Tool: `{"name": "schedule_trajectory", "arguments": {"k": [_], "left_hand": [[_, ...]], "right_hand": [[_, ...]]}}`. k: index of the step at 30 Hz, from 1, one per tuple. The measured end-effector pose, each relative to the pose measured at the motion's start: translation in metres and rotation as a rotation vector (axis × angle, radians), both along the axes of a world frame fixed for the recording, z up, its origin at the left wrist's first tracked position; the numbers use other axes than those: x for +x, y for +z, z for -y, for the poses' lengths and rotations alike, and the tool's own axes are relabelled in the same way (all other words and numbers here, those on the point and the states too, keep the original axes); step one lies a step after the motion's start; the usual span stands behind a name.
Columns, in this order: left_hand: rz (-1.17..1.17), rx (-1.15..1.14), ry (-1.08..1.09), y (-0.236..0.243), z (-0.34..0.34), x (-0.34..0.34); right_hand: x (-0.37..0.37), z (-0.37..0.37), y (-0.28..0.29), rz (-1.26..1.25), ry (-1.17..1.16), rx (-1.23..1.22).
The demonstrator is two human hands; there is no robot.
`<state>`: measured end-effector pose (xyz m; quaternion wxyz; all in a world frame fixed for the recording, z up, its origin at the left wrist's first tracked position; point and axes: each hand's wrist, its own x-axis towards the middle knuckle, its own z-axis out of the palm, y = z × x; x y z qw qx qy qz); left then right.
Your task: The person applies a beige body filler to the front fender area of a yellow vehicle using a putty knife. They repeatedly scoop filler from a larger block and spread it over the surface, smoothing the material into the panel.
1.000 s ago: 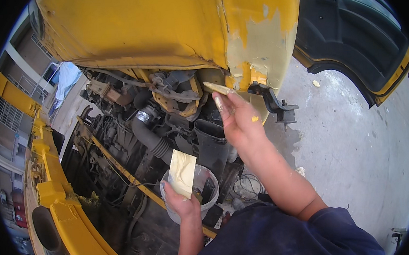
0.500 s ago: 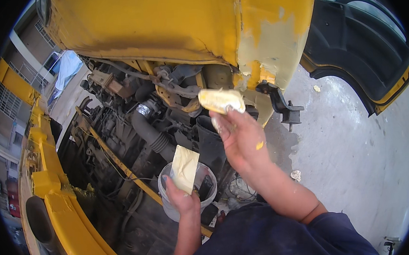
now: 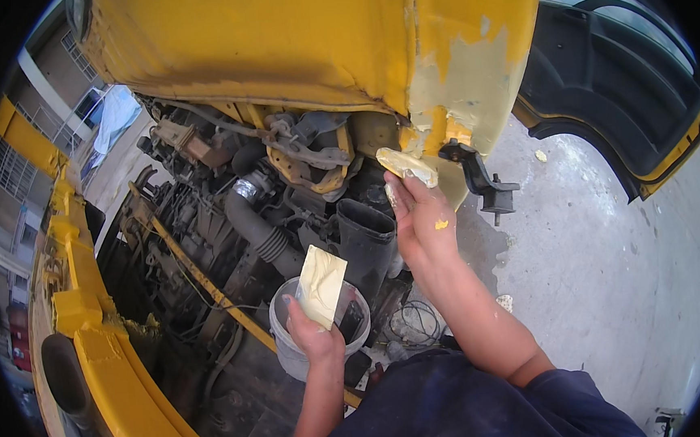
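Note:
My left hand (image 3: 316,339) grips a flat rectangular board (image 3: 322,284) smeared with pale yellow putty, held above a white bucket. My right hand (image 3: 427,223) is closed on a putty spreader (image 3: 406,167) coated in the same pale paste, and yellow smudges mark the skin. The spreader is close to the lower corner of a yellow truck cab (image 3: 289,44); I cannot tell whether it touches. Dried-looking pale filler (image 3: 464,85) covers that corner, with bare yellow patches between.
Below the cab lie engine parts with a ribbed black hose (image 3: 260,231). The white bucket (image 3: 291,357) stands beneath my left hand. A black metal bracket (image 3: 481,178) juts out by the corner. An open door (image 3: 613,90) is at right, a yellow frame rail (image 3: 130,388) at left.
My right hand has moved right with the spreader, toward the filler-covered corner. The spreader is now tilted differently. My left hand and the board have barely shifted.

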<state>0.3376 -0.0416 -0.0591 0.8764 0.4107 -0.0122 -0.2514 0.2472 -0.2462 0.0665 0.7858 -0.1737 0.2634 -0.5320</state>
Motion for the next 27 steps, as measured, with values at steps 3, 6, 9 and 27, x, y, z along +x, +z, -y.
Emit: {"name": "schedule_trajectory", "arguments": {"k": [3,6,9,27], "left_hand": [[0.015,-0.009,-0.008,-0.003,-0.001,0.001],[0.037,0.002,-0.005,-0.001,-0.002,0.0],[0.04,0.013,0.002,0.003,-0.003,-0.001],[0.042,0.016,-0.01,0.002,-0.001,-0.002]], "right_hand": [[0.005,0.0,0.015,-0.002,-0.007,-0.04],[0.008,0.001,0.026,0.011,-0.017,-0.059],[0.007,0.002,0.04,0.027,-0.035,-0.086],[0.003,-0.025,0.033,0.065,0.074,-0.023]]}}
